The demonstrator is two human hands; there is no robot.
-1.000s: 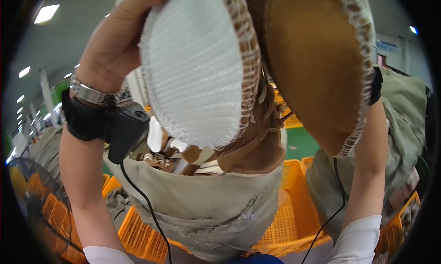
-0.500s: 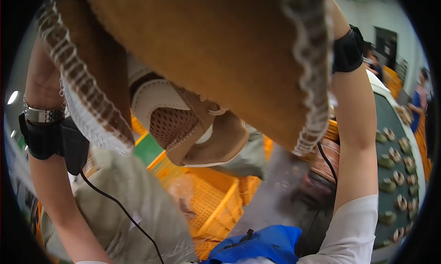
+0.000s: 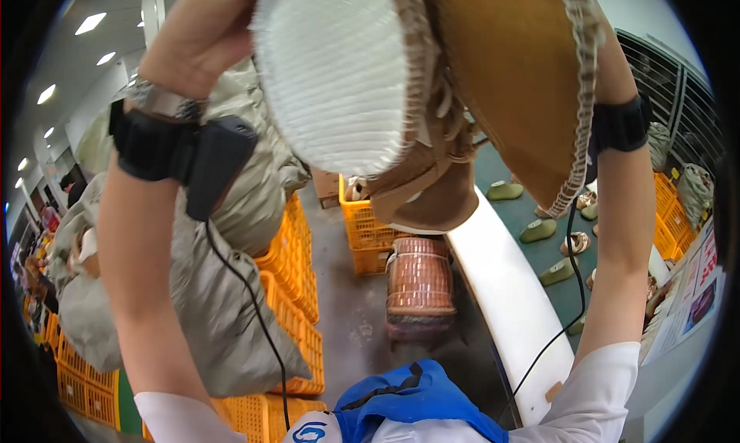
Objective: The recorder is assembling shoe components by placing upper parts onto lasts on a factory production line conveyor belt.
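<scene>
Head view has the brown shoe uppers [image 3: 512, 81] high between the forearms [image 3: 139, 243], probably light and pliant, best held by their stitched rims [image 3: 583, 96]; the left hand [image 3: 212, 42] is at the white underside [image 3: 331, 81], finger closure unclear, the right hand hidden.

Both bare arms are raised and spread apart. The left arm [image 3: 139, 266] runs from seven o'clock, bowing outward through eight, up to the left hand [image 3: 220, 38] at eleven, wrist tipped inward toward twelve, fingers mostly out of sight. The right arm [image 3: 613, 250] stands steeper, from five o'clock to two, its hand hidden from view.
</scene>
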